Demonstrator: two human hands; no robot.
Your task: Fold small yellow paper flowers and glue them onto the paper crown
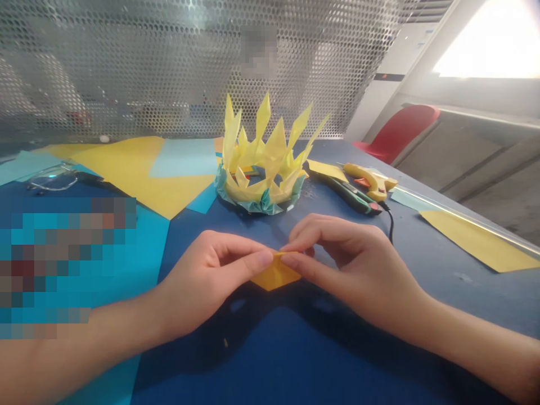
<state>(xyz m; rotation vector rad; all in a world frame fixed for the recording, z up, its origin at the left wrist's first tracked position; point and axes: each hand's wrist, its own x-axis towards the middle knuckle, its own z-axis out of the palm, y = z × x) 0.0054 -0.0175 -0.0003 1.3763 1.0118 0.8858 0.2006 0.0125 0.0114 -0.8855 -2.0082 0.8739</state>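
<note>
My left hand (211, 275) and my right hand (346, 259) meet over the blue table (295, 349), both pinching a small folded yellow paper piece (276, 274) between thumbs and forefingers. The piece is diamond-shaped and sits just above the tabletop, partly hidden by my fingertips. Behind it stands a paper crown (264, 163) made of yellow spikes on a ring of teal folds, apart from both hands.
A yellow glue gun (371, 181) and a green-handled tool (348, 194) lie right of the crown, with a black cord. Large yellow sheets (130, 169), a pale blue sheet (183, 157) and cyan sheets (147, 242) cover the left. Another yellow sheet (481, 242) lies at right. Glasses (53, 180) rest far left. A perforated metal screen (169, 62) backs the table.
</note>
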